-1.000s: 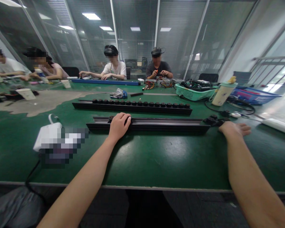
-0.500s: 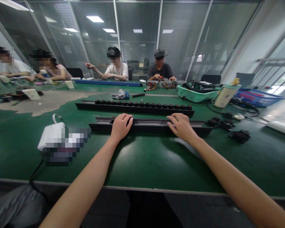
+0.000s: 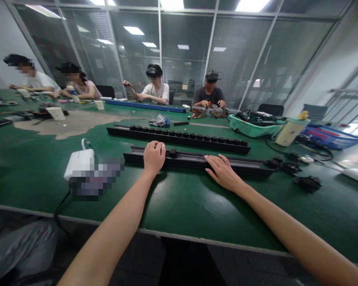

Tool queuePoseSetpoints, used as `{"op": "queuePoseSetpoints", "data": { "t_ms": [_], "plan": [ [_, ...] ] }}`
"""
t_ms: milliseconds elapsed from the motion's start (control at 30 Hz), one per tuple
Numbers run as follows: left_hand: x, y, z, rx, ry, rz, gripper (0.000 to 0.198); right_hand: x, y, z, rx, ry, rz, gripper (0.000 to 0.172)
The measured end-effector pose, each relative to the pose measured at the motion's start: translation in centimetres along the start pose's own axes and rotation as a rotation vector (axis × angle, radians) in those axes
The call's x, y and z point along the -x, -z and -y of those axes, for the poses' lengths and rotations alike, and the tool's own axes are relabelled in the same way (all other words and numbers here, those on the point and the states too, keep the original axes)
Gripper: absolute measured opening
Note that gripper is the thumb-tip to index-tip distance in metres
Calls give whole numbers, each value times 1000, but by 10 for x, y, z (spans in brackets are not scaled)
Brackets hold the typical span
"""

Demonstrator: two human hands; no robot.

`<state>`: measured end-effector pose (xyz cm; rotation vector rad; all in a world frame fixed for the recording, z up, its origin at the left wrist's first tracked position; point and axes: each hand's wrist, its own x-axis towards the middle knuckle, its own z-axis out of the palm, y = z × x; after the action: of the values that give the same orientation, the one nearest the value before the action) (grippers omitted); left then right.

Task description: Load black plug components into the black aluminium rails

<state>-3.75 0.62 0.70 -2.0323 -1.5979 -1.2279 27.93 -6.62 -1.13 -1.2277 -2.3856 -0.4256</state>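
Note:
A long black rail (image 3: 191, 162) with a channel along its top lies across the table before me. My left hand (image 3: 154, 158) is closed over its left part, with the fingers bent across the channel. Just right of that hand, a small black socket-like module (image 3: 173, 153) sits in the channel. Further right, my right hand (image 3: 223, 171) rests on the rail's near edge, fingers stretched and slightly apart. Behind lies a second black rail (image 3: 179, 139), with a row of several similar black modules along it. What is under my left palm is hidden.
Several loose black modules (image 3: 307, 183) lie past the rail's right end. A white adapter (image 3: 79, 163) with a cord is on the left. Farther back are a green basket (image 3: 253, 129), a cream bottle (image 3: 292, 131) and a cloth (image 3: 159, 121). Several people sit across the table.
My view has turned a little. Along the rail, my left hand has shifted left, and the module beside it now shows clearly. My right hand has moved left and its fingers have settled on the rail.

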Motion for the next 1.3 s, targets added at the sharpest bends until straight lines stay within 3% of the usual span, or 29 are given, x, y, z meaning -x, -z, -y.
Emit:
{"op": "queuePoseSetpoints", "data": {
  "t_ms": [200, 367, 567, 767, 1300],
  "plan": [
    [5, 3, 7, -79, -63, 70, 37, -17, -3, 30, 69, 131, 31, 59],
    [7, 3, 7, -117, -67, 61, 37, -60, -10, 71, 34, 160, 25, 70],
    [7, 7, 6, -132, -69, 98, 36, -111, -26, 109, -6, 144, 3, 62],
    [7, 8, 5, -190, -68, 111, 39, -123, -40, 112, -17, 117, -55, 51],
    [10, 8, 3, -173, -32, 83, 36, -118, -49, 109, -178, 78, -136, 58]
  ]
}}
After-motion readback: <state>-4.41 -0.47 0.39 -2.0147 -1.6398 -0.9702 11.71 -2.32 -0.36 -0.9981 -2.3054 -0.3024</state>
